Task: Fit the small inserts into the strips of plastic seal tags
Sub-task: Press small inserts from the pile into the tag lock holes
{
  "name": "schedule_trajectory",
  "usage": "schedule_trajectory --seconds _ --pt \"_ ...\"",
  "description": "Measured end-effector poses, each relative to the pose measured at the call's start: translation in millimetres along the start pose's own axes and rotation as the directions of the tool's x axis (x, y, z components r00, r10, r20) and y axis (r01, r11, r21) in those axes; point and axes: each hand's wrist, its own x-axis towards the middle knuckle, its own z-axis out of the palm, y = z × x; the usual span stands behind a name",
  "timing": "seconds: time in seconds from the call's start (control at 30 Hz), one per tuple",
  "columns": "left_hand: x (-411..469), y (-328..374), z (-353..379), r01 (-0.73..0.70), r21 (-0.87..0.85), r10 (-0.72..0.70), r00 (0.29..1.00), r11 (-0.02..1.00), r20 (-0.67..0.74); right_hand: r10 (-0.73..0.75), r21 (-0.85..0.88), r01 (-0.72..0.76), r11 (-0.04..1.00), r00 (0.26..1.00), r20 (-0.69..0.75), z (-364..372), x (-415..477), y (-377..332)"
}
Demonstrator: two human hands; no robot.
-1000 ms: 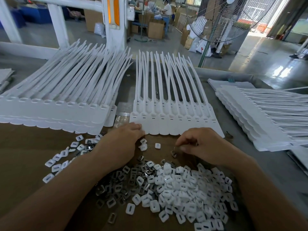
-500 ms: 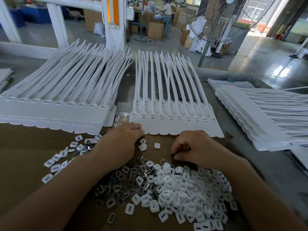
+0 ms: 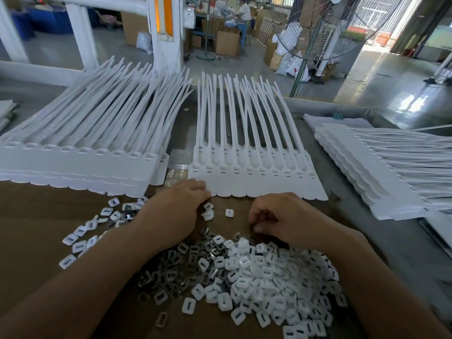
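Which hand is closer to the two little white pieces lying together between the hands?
Left. The left hand lies right beside the two pieces, just to their left. The right hand is farther off to their right, beyond a single piece.

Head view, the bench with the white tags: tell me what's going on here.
A person works bare-handed on a strip of white plastic seal tags lying partly on a brown cardboard sheet. The left hand rests at the strip's near left corner. The right hand, fingers curled, sits at the far edge of a heap of small white square plastic inserts. Whether it holds one is hidden. One stack of white tag strips lies left, another stack right.
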Motion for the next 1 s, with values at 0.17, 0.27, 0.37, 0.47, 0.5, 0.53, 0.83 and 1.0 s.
schedule_trajectory --seconds 0.17,0.27,0.37,0.47,0.5,0.53,0.83,1.0 --pt "0.7 0.9 -0.9 0.014 -0.012 -0.013 1.000 1.000 0.004 0.003 0.086 0.008 0.996 0.992 -0.125 -9.5 -3.1 2.9" --pt "0.1 0.4 -1.3 0.016 -0.009 -0.016 1.000 1.000 0.006 0.061 0.162 -0.028 0.986 0.978 -0.201 -10.7 -2.1 5.5" --pt "0.2 1.7 -2.0 0.023 0.003 -0.023 1.000 1.000 0.019 0.080 0.186 -0.036 0.982 0.969 -0.233 -8.6 -0.9 6.5" --pt "0.7 4.9 -2.8 0.038 0.038 -0.039 0.999 0.999 0.022 0.116 0.235 -0.058 0.970 0.964 -0.238 -7.7 0.1 8.4" --pt "0.5 5.7 -2.8 0.044 0.048 -0.046 0.999 0.998 0.028 0.134 0.247 -0.071 0.966 0.960 -0.245 -7.1 1.0 9.0" --pt "0.7 6.3 -2.8 0.047 0.060 -0.049 0.998 0.997 0.034 0.149 0.255 -0.081 0.964 0.953 -0.262 -6.8 2.5 9.1" --pt "2.6 4.6 -2.2 0.000 0.053 -0.001 1.000 0.999 0.012 0.092 0.223 -0.024 0.974 0.949 -0.300 -17.1 41.6 -23.9" --pt "1.4 4.3 -2.0 -0.037 0.071 0.037 0.999 0.997 -0.005 0.176 0.386 -0.053 0.921 0.941 -0.290 -13.9 81.7 -39.7"
